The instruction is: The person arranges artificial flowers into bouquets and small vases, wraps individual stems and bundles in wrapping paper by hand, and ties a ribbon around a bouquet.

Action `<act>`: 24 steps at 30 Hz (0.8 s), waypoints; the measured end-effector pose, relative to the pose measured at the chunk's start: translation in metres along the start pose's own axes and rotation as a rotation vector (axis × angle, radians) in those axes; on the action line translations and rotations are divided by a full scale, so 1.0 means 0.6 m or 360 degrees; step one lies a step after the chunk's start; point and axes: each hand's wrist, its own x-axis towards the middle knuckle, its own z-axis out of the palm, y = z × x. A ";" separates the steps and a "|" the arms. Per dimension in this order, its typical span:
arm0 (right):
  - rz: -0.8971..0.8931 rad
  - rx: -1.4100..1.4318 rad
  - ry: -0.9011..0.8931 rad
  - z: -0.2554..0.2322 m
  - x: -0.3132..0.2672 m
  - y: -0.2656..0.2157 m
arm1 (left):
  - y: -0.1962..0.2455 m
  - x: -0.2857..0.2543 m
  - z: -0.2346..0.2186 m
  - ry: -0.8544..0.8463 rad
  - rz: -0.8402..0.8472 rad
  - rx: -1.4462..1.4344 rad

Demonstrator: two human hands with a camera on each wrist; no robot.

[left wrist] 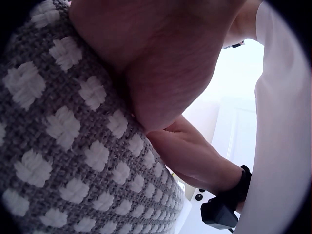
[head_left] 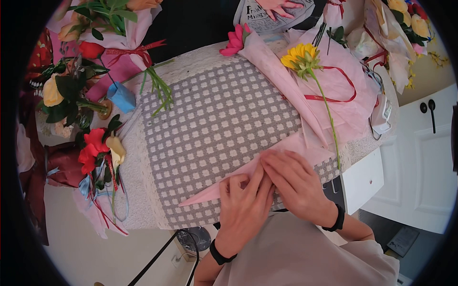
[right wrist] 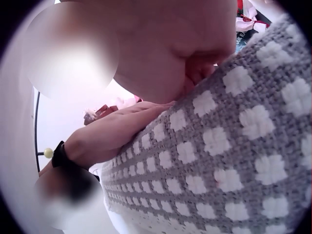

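Observation:
A narrow folded strip of pink paper (head_left: pixel 205 194) lies slantwise across the grey and white checked cloth (head_left: pixel 214 119) in the head view. Both hands meet over its middle at the near edge. The left hand (head_left: pixel 244 205) has its fingers bent onto the paper, thumb and forefinger forming a loop. Beside it the right hand (head_left: pixel 296 183) lies with fairly straight fingers pressing on the paper, fingertips touching the left hand's. In the wrist views the left hand (left wrist: pixel 161 63) and right hand (right wrist: pixel 170 53) rest low on the cloth; the paper under them is hidden.
A yellow sunflower (head_left: pixel 301 58) with a long stem lies at the right on pink wrapping paper (head_left: pixel 353 90). A rolled pink-wrapped flower (head_left: pixel 234 40) is beyond the hands. Several bouquets and a red rose (head_left: pixel 91 49) line the left side. Another hand (head_left: pixel 279 6) shows at the top.

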 end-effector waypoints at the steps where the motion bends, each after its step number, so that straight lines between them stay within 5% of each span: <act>1: 0.0054 0.0018 -0.0141 0.001 -0.003 0.001 | 0.001 0.000 0.000 -0.0002 -0.0010 -0.0015; 8: 0.0219 0.0017 -0.0438 -0.010 -0.010 0.001 | 0.005 0.005 -0.008 -0.0058 -0.0047 -0.0020; 24: 0.0388 -0.0165 -0.0429 -0.010 -0.028 -0.002 | -0.005 -0.005 -0.028 0.0113 -0.0250 -0.0242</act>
